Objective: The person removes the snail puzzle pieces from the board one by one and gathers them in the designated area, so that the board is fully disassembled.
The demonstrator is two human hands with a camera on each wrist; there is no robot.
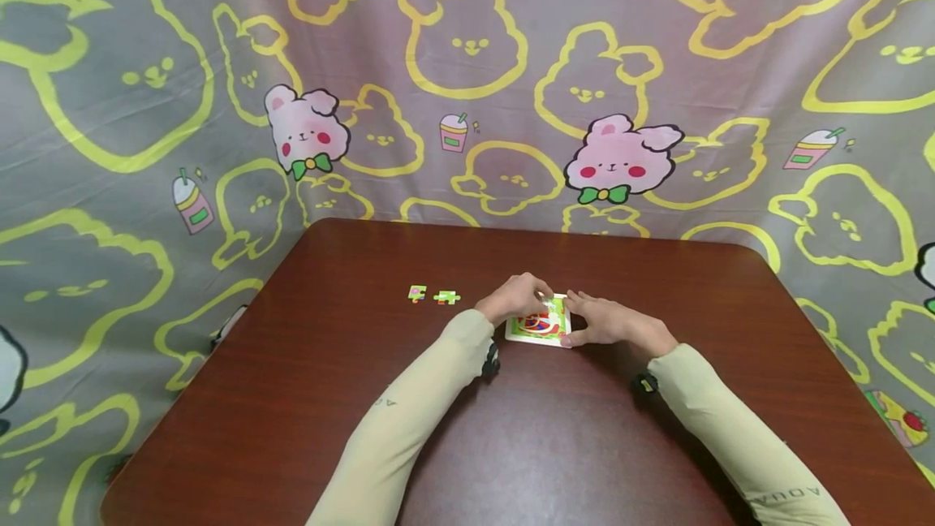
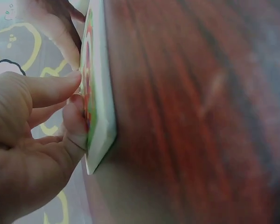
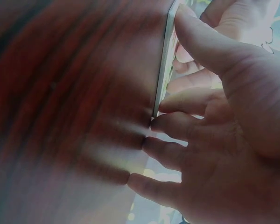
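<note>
A small jigsaw puzzle [image 1: 538, 326] with a pale border and a red, yellow and green picture lies on the table. My left hand [image 1: 517, 297] reaches over its far part from the left, fingers bent down. In the left wrist view, the thumb and forefinger of the left hand [image 2: 32, 121] meet the picture close together; I cannot tell whether a piece is between them. At the right edge, my right hand [image 1: 605, 321] steadies the board. Its thumb [image 3: 196, 32] lies along the near corner, and the other fingers spread straight, several tips on the tabletop.
Two loose puzzle pieces, a left one [image 1: 416, 293] and a right one [image 1: 447, 297], lie to the left of the board. The brown wooden table [image 1: 351, 331] ends at a hanging patterned cloth [image 1: 504, 120] behind and at the sides.
</note>
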